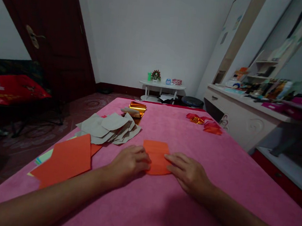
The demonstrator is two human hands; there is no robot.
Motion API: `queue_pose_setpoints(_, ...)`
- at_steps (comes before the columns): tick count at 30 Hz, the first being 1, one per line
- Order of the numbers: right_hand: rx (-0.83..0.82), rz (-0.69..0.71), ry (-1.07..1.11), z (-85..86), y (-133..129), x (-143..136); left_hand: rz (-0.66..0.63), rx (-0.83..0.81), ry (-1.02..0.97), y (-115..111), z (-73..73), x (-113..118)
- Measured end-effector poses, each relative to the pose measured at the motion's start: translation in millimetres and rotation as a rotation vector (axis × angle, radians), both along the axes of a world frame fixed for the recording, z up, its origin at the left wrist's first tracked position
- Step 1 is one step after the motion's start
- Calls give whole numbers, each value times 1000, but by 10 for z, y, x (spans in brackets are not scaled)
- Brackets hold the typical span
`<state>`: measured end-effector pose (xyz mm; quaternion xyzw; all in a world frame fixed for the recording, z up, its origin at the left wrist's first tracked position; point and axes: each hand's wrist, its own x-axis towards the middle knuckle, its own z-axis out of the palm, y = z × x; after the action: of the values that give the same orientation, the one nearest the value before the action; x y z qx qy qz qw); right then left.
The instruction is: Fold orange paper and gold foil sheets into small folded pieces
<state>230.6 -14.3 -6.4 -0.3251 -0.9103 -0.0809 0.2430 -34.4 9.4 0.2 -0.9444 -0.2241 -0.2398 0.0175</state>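
A small orange paper piece [157,157] with rounded lower corners and faint crosswise creases lies on the pink cloth. My left hand [131,163] rests at its left edge, fingers bent together over the paper. At the right edge, my right hand [189,172] touches the paper with its fingertips, the fingers stretched out and slightly apart. Larger orange sheets [67,160] lie to the left over pale coloured paper. Behind them is a loose pile of grey paper pieces [109,126].
A gold foil roll [138,108] sits at the table's far left. Crumpled red and gold pieces [204,123] lie at the far right. Beyond the pink-covered table [229,193] stand a small white table [161,85] and a dresser [243,108] at the right.
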Motion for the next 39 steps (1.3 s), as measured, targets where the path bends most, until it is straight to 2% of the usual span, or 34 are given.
queue_pose_setpoints(4,4,-5,-14,-35,-183,-51,-31,-60,13,-223,-122,-42)
queue_pose_setpoints(10,-84,24,121,-55,-157,-51,98,-259,-97,-224,-157,-94)
queue_pose_setpoints(15,-295,27,222,-96,-100,-8,140,-337,-92,-221,-122,-91)
queue_pose_setpoints(20,-463,-40,256,-19,-75,-54,74,-426,-81,-182,-13,-34)
queue_pose_setpoints(23,-518,-54,232,43,-84,-95,60,-437,-86,-167,14,-16)
queue_pose_setpoints(27,-578,-46,262,50,-89,-114,39,-371,-65,-146,-45,-27)
queue_pose_setpoints(30,-638,-69,369,34,-79,-115,51,-367,-106,-100,-109,-41)
queue_pose_setpoints(32,-724,-130,494,60,-67,-133,71,-407,-203,-63,-111,-36)
queue_pose_setpoints(35,-920,-218,783,177,-45,-212,77,-624,-429,-28,-21,7)
queue_pose_setpoints(39,-1085,-145,1248,360,-55,-358,100,-1101,-751,0,159,72)
